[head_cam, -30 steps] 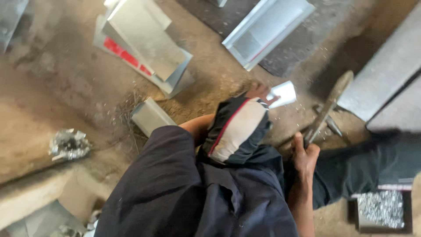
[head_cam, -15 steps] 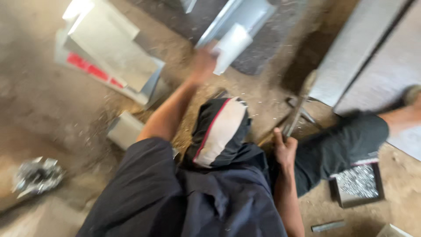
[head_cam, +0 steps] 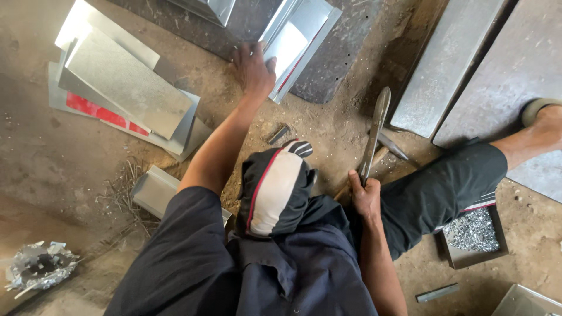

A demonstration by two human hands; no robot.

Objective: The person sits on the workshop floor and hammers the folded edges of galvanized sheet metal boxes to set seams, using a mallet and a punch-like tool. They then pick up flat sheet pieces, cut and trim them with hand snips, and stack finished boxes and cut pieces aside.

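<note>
My left hand (head_cam: 253,67) reaches far forward and grips the edge of a small folded metal sheet (head_cam: 290,44), which lies on a stack of similar sheets on a dark mat (head_cam: 345,52). Close to my lap, my right hand (head_cam: 366,198) is closed around the handle of long metal shears (head_cam: 374,131), whose blades point away over the dirt floor. A black, white and red cloth (head_cam: 275,190) hangs at my chest.
A pile of flat metal sheets (head_cam: 126,90) with a red strip lies at the left, a small folded piece (head_cam: 153,190) below it. Crumpled foil scrap (head_cam: 38,266) sits bottom left. Long grey plates (head_cam: 445,64) lie at the right, and beside my leg is a tray of metal shavings (head_cam: 474,231).
My left arm has stretched forward, carrying the small metal sheet from near my chest up to the stack on the mat. The right hand has stayed on the shears.
</note>
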